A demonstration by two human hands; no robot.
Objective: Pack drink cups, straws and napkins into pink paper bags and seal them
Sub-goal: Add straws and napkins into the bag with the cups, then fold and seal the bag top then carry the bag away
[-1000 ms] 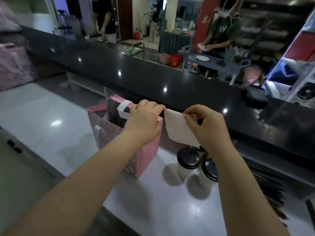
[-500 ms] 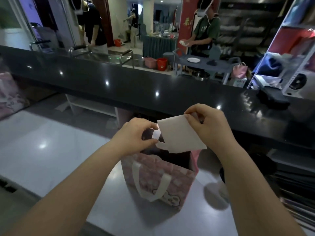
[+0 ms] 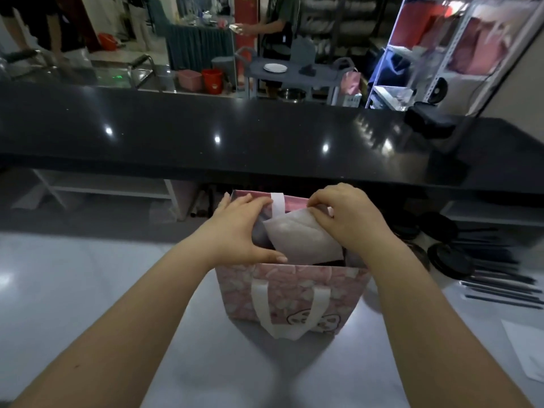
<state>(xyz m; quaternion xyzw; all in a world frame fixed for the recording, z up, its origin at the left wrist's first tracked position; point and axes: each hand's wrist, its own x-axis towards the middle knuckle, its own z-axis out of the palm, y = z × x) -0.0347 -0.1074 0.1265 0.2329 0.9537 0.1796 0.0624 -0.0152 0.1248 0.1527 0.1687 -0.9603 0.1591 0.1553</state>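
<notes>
A pink paper bag (image 3: 294, 293) with white handles stands open on the pale counter in front of me. My left hand (image 3: 238, 231) holds the left side of its mouth, fingers reaching the far rim and thumb lying along the near rim. My right hand (image 3: 347, 222) pinches a white napkin (image 3: 300, 237) by its upper corner. The napkin is lowered into the bag's mouth at a slant, and what lies under it inside the bag is hidden.
Black round lids (image 3: 449, 260) and a row of black straws (image 3: 500, 285) lie to the right of the bag. A white sheet (image 3: 530, 348) sits at the right edge. A raised black counter (image 3: 265, 142) runs across behind the bag.
The napkin, held above the bag before, has gone down into its mouth with my right hand. My left hand has shifted to span the bag's left side.
</notes>
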